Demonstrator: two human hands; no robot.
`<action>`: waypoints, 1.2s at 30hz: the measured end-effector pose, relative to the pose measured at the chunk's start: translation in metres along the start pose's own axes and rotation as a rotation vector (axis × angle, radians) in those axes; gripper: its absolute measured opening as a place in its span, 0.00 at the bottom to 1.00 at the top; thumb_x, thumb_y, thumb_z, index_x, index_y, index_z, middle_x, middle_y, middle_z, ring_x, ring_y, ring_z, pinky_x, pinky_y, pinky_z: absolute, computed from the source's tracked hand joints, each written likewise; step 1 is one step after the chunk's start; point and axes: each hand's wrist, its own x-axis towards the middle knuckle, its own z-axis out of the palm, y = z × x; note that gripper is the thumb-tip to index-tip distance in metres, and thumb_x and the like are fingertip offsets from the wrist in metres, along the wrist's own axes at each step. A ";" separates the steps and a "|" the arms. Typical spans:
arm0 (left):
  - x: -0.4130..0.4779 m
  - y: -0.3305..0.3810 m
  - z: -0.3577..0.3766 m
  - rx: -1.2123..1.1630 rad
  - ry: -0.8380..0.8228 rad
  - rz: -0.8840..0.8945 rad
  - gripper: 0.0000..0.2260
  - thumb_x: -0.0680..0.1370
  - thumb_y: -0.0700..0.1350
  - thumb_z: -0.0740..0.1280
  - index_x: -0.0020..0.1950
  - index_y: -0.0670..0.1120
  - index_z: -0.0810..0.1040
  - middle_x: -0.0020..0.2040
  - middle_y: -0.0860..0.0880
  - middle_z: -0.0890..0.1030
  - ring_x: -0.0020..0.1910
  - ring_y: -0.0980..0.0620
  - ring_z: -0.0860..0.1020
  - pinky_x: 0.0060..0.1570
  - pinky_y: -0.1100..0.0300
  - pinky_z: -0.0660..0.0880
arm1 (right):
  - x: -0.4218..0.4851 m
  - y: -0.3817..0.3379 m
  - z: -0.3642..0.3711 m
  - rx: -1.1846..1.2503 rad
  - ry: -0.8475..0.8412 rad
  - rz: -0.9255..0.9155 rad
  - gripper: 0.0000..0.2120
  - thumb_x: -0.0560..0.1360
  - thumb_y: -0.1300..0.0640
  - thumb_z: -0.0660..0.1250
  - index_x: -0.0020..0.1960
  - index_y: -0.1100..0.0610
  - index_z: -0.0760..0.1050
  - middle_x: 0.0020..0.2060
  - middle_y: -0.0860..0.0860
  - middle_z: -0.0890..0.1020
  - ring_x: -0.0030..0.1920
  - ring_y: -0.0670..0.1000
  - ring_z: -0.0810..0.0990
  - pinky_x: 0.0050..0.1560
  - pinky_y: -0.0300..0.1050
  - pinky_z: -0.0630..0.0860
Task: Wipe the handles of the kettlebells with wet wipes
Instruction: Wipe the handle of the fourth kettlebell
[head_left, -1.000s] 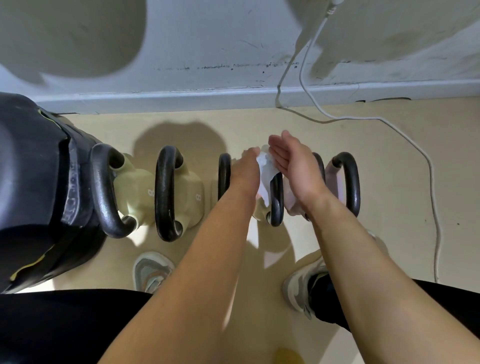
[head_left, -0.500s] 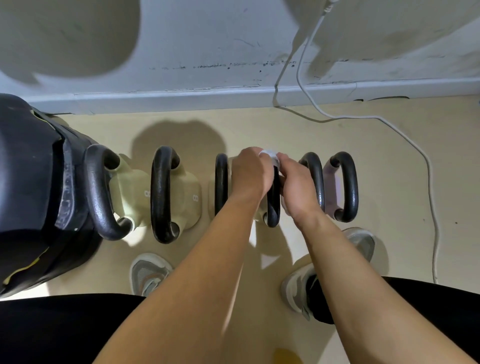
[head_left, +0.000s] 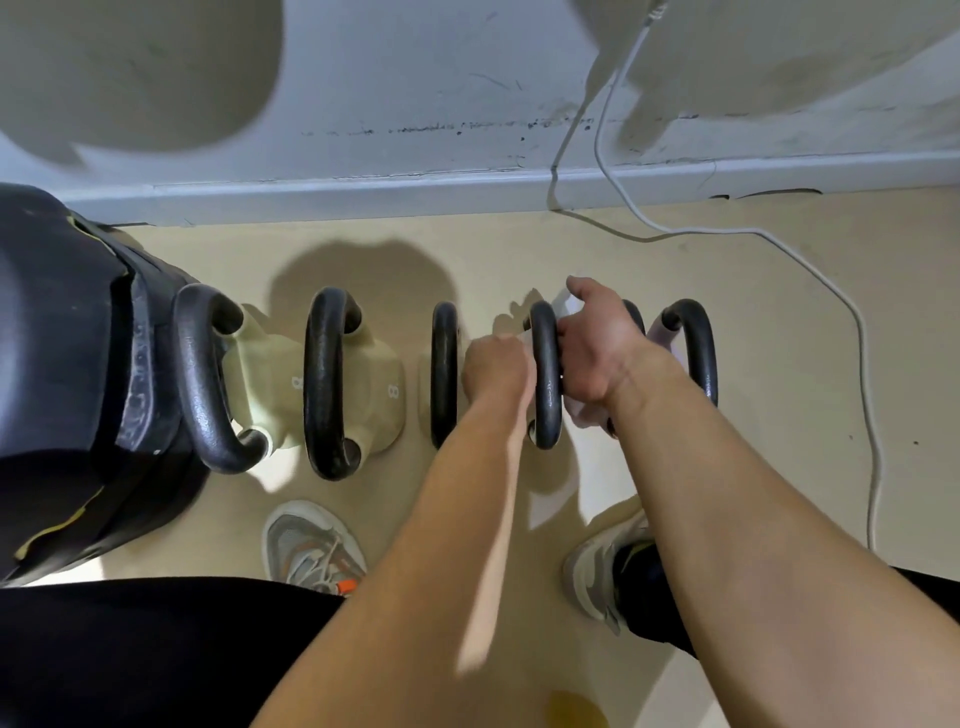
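A row of kettlebells (head_left: 374, 384) stands on the beige floor (head_left: 779, 322), running from nine o'clock to three o'clock in front of the person. Their black handles point up, and the wall (head_left: 415, 78) is close behind at twelve.

Both hands are at the fourth handle (head_left: 545, 415), counting from nine o'clock. The right hand (head_left: 592, 353) sits on its three o'clock side, back of the hand up. Its fingers are curled in tight against the bar with a white wipe (head_left: 563, 301) bunched under them. A corner of the wipe sticks out at twelve o'clock by the thumb, and more shows at six o'clock below the palm.

The left hand (head_left: 496, 369) is on the handle's nine o'clock side, between it and the third handle (head_left: 444, 364). It is closed into a fist right against the bar; whether it has hold of the wipe I cannot tell.

At nine o'clock a big black padded piece of gear (head_left: 62, 364) sits right beside the first kettlebell. A white cable (head_left: 862, 364) drops from the wall and trails over the floor at three o'clock. Two grey shoes (head_left: 306, 545) stand at six.
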 end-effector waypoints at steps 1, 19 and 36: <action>-0.001 -0.002 -0.001 -0.028 -0.022 -0.034 0.13 0.82 0.40 0.58 0.61 0.36 0.77 0.53 0.40 0.81 0.52 0.42 0.78 0.55 0.52 0.76 | 0.001 0.001 0.000 0.010 -0.012 0.006 0.33 0.79 0.36 0.58 0.66 0.64 0.76 0.63 0.60 0.82 0.60 0.60 0.82 0.55 0.53 0.79; -0.003 0.016 0.019 -0.274 0.199 0.023 0.10 0.74 0.38 0.68 0.35 0.50 0.79 0.41 0.49 0.84 0.43 0.46 0.83 0.53 0.51 0.81 | 0.008 0.020 -0.014 0.092 0.082 -0.124 0.25 0.80 0.39 0.58 0.62 0.57 0.80 0.52 0.53 0.88 0.56 0.54 0.85 0.52 0.52 0.79; 0.000 0.021 0.008 -0.064 0.143 0.189 0.12 0.75 0.37 0.65 0.39 0.52 0.81 0.43 0.50 0.84 0.42 0.50 0.82 0.48 0.58 0.79 | 0.026 0.043 -0.007 -0.174 0.248 -0.435 0.28 0.67 0.34 0.53 0.50 0.50 0.82 0.46 0.48 0.87 0.52 0.55 0.84 0.61 0.63 0.77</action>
